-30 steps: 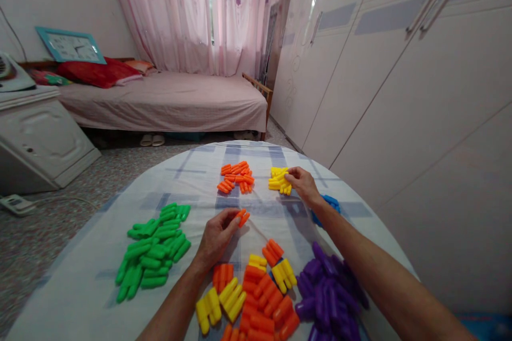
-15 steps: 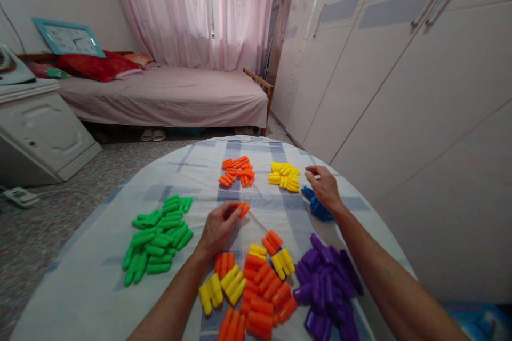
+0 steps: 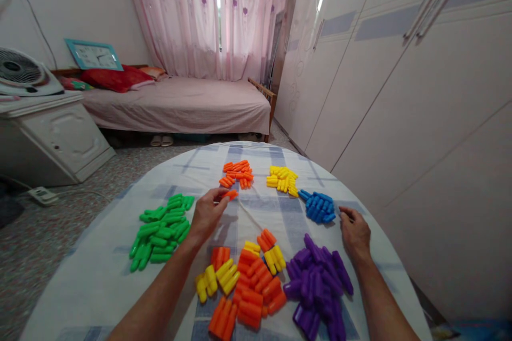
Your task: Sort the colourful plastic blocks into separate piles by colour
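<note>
My left hand [image 3: 207, 214] pinches a small orange plastic piece [image 3: 231, 195] between thumb and fingertips, just in front of the far orange pile [image 3: 239, 173]. Left of that arm lies a heap of green finger-shaped pieces [image 3: 162, 232]. My right hand [image 3: 355, 230] rests near the table's right side, fingers loosely bent and slightly apart, with nothing seen in it. Beside its fingertips is the blue pile [image 3: 320, 206]. Between my forearms lie larger orange pieces [image 3: 256, 282] mixed with yellow ones [image 3: 228, 277], and a purple heap [image 3: 320, 282] sits to their right.
A yellow pile [image 3: 282, 179] lies at the back of the round table [image 3: 100, 282], which has a checked cloth. Beyond are a bed [image 3: 188, 101], a white cabinet [image 3: 76, 138] with a fan [image 3: 20, 72], and a tall wardrobe [image 3: 400, 117] along the right.
My left hand has moved forward and slightly left with the orange piece, towards the far orange pile. My right hand has drawn back to the right, uncovering the blue pile. The view has tilted slightly.
</note>
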`<state>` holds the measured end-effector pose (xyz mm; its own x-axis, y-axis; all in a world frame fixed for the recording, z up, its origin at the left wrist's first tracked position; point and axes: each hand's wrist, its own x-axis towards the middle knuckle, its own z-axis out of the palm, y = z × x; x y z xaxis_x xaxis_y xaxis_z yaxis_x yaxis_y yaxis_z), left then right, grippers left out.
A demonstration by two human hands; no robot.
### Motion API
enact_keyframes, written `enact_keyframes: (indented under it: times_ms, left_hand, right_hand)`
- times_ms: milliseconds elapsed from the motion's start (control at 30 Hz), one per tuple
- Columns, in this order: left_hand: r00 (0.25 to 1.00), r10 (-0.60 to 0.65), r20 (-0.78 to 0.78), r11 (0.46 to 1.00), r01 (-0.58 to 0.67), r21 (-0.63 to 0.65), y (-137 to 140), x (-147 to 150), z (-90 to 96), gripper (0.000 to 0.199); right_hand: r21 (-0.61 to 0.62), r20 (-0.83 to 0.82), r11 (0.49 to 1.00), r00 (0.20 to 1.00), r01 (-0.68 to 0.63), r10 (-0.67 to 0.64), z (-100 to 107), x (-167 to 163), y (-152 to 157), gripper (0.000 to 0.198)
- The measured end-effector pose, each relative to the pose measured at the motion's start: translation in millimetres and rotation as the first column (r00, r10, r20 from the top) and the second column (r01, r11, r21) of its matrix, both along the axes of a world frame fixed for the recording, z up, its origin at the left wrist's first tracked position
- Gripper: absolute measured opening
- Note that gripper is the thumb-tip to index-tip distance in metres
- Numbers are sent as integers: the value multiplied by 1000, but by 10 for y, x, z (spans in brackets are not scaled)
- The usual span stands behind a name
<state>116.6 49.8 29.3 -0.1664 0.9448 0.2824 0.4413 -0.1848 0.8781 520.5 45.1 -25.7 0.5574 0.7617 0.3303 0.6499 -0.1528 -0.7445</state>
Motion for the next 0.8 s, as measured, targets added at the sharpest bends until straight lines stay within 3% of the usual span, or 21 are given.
enact_keyframes:
  times_ms: [133,233,333,467,567,667,800]
  left_hand:
    - [971,103,-217,994,-92,61,412,-76,94,24]
    - [935,145,-322,988,-122,91,724,-97,37,22]
    - [924,127,-360,991,-103,87,846,-101,-27,25]
    - [913,74,-401,993,-30,115,561,-77,1,31]
    - [903,-167,-397,982,188,16,104,0,71,29]
    - [838,-452,-305,892,430,-138,-309,148,98,27]
    - [710,-630,-314,767,633,-107,-496,419,41,35]
  right_hand:
    - [-50,105,998,993,-48,53,-19,-3,27,47]
    - [-59,141,995,986,-78,86,-29,10,21,44]
    - [-53,146,995,986,-80,87,-26,12,11,43]
    - [-69,154,996,986,-53,63,-20,4,18,42]
    - [-68,165,996,984,-55,65,-31,4,34,40]
    - [-48,178,997,981,-67,75,-51,13,46,39]
    - [-36,184,996,979,-78,84,-57,15,45,38]
